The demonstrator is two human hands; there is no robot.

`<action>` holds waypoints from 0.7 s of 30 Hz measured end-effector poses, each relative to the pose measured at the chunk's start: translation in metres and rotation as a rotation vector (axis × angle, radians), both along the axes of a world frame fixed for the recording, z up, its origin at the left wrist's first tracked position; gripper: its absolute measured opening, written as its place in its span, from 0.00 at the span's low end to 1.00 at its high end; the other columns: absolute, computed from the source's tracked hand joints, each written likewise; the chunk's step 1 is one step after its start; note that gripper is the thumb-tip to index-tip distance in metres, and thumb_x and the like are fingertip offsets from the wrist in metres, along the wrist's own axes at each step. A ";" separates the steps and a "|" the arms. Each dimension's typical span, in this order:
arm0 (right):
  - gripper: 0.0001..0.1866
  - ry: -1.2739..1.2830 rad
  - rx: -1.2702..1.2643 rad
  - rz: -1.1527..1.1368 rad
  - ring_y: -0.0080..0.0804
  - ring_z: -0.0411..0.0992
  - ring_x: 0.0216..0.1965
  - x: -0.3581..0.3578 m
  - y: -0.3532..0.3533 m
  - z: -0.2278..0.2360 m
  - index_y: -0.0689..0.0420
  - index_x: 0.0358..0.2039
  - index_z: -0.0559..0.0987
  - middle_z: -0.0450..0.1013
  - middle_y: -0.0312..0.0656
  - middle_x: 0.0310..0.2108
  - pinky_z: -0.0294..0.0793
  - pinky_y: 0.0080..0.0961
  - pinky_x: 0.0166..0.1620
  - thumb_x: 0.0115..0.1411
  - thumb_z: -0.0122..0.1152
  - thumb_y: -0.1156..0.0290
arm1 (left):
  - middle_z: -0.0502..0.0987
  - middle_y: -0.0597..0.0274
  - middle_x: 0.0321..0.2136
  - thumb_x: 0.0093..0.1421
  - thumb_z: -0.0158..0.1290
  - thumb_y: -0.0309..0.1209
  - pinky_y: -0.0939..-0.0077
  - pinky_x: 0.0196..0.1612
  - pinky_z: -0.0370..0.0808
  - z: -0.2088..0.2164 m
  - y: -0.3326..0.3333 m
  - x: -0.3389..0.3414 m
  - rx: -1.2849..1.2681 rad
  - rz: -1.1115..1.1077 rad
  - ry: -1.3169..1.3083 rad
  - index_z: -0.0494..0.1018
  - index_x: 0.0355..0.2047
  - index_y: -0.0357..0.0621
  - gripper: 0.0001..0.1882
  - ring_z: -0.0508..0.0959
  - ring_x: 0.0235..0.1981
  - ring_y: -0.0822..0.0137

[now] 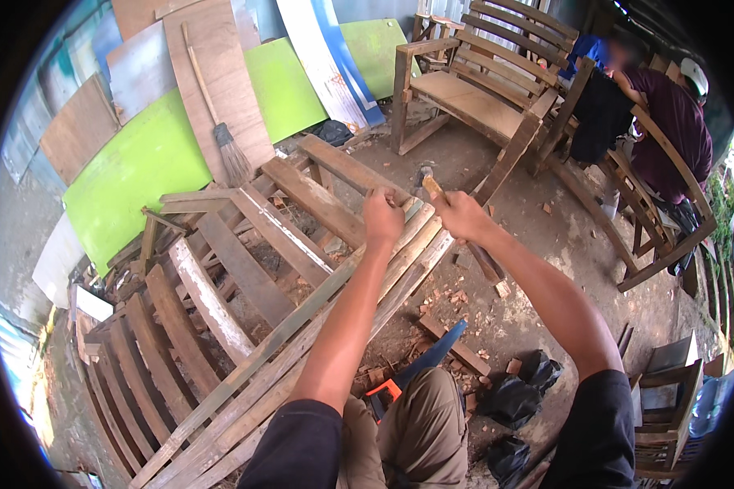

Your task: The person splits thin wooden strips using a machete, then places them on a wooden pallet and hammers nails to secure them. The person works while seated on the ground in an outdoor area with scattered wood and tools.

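Observation:
My right hand (pixel 462 217) is wrapped round the short wooden handle of a hammer (pixel 434 189), whose metal head points away from me. Close to it on the left, my left hand (pixel 383 217) is closed with its fingers pinched together at the end of a slatted wooden frame (pixel 306 196). Whatever those fingers hold is too small to make out. Several long narrow wood strips (pixel 302 346) run from beneath my hands toward the lower left. My left forearm hides part of them.
A handsaw (pixel 432 356) with an orange handle lies by my knees, near black plastic bags (pixel 514 399). A broom (pixel 230 152) leans on boards behind the frame. Beyond stand a wooden bench (pixel 473 98) and a person (pixel 669 122) at the far right. Wood chips litter the ground.

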State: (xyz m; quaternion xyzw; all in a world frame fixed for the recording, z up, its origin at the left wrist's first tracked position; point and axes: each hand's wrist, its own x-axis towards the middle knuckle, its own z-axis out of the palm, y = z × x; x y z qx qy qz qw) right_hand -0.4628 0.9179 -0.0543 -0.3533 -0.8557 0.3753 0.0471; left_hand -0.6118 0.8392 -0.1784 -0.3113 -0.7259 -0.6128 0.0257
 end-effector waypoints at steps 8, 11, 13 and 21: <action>0.28 0.231 0.266 -0.089 0.66 0.78 0.36 0.005 -0.010 -0.005 0.70 0.36 0.75 0.75 0.66 0.26 0.75 0.52 0.41 0.74 0.45 0.52 | 0.77 0.45 0.34 0.46 0.53 0.14 0.60 0.41 0.75 0.002 -0.002 0.000 -0.019 -0.001 -0.033 0.78 0.35 0.31 0.14 0.78 0.35 0.48; 0.28 0.083 0.235 0.053 0.58 0.77 0.29 0.004 -0.003 -0.006 0.67 0.31 0.73 0.72 0.60 0.23 0.74 0.50 0.37 0.75 0.43 0.51 | 0.77 0.44 0.34 0.47 0.52 0.13 0.59 0.41 0.75 0.005 0.000 0.007 -0.005 0.030 -0.010 0.77 0.35 0.31 0.13 0.78 0.35 0.47; 0.28 0.255 0.436 0.042 0.55 0.77 0.24 0.005 0.002 -0.025 0.67 0.30 0.73 0.72 0.57 0.19 0.73 0.49 0.33 0.75 0.43 0.52 | 0.77 0.44 0.34 0.47 0.51 0.13 0.59 0.41 0.75 0.004 0.004 0.007 0.020 -0.002 -0.019 0.77 0.35 0.32 0.13 0.78 0.35 0.47; 0.29 0.039 0.260 0.043 0.69 0.77 0.38 -0.003 -0.009 -0.021 0.72 0.37 0.75 0.76 0.70 0.29 0.75 0.55 0.41 0.74 0.45 0.52 | 0.83 0.48 0.33 0.51 0.53 0.16 0.67 0.42 0.77 -0.004 0.004 0.001 -0.023 0.041 -0.018 0.80 0.39 0.34 0.14 0.83 0.35 0.57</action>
